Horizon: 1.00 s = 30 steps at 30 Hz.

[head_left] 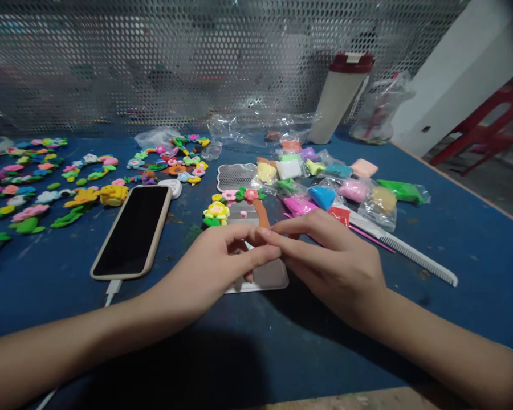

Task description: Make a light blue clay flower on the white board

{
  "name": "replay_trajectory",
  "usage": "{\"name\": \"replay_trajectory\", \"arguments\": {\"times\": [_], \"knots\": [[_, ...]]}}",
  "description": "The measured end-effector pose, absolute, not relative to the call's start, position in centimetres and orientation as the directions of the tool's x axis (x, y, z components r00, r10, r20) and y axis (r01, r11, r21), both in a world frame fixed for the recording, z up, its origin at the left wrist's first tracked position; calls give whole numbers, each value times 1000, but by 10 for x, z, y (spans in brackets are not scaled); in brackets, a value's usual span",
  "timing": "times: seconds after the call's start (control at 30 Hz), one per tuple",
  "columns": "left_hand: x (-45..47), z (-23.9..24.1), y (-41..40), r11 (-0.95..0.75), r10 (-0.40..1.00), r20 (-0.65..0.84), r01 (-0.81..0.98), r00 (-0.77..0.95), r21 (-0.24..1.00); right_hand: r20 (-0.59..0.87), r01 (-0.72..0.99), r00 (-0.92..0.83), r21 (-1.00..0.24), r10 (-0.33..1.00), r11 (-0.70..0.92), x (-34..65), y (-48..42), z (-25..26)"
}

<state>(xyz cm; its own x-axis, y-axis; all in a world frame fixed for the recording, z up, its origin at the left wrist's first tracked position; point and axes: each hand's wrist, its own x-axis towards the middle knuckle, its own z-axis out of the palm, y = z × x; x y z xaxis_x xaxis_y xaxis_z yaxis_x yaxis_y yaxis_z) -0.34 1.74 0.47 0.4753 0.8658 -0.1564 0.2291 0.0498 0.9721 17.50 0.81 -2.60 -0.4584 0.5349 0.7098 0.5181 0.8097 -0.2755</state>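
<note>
My left hand (222, 267) and my right hand (329, 262) meet at the fingertips above a rectangular clay-decorated frame (260, 276). Whatever lies between the fingertips is hidden or too small to tell. Yellow and pink clay flowers and a brown clay branch (260, 212) sit on the frame's upper part, just beyond my fingers. To the right of my right hand lie a white plastic comb (419, 256) and several bagged lumps of coloured modelling clay (322, 197). A black-screened smartphone (131, 232) in a beige case lies left of my left hand.
Many finished clay flowers and garlands (25, 188) cover the left of the blue worktable (453, 228). A perforated metal panel (154, 68) rises behind it. A red-capped bottle (340, 99) and a plastic bag (380, 111) stand at the back; a red stool (487, 122) stands beyond the right edge.
</note>
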Motion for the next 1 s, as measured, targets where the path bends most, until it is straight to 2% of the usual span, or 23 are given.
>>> {"name": "replay_trajectory", "arguments": {"times": [0.17,0.33,0.4,0.5,0.67,0.77,0.87,0.93,1.0], "knots": [[-6,3,20,7,888,-101,208,449,978,544,432,-491,-527,681,732,174,7,-24],[-6,3,19,2,872,-83,167,482,986,505,482,-390,-600,770,638,170,6,-25],[-5,3,17,12,858,-98,170,504,985,483,448,-426,-622,765,642,170,5,-25],[-6,4,14,16,845,-114,188,522,982,435,353,-438,-722,787,595,168,4,-24],[-6,5,13,20,843,-136,223,520,975,346,339,-277,-838,896,428,170,6,-21],[-5,4,13,55,847,-176,247,501,967,391,357,-189,-827,901,434,173,7,-21],[-5,2,13,80,852,-210,277,480,958,450,430,-280,-730,848,530,173,7,-23],[-5,0,13,-3,866,-168,340,471,940,470,507,-359,-628,806,591,172,6,-24],[-6,-2,12,-205,868,-32,418,495,885,488,578,-394,-527,779,623,172,6,-25]]}}
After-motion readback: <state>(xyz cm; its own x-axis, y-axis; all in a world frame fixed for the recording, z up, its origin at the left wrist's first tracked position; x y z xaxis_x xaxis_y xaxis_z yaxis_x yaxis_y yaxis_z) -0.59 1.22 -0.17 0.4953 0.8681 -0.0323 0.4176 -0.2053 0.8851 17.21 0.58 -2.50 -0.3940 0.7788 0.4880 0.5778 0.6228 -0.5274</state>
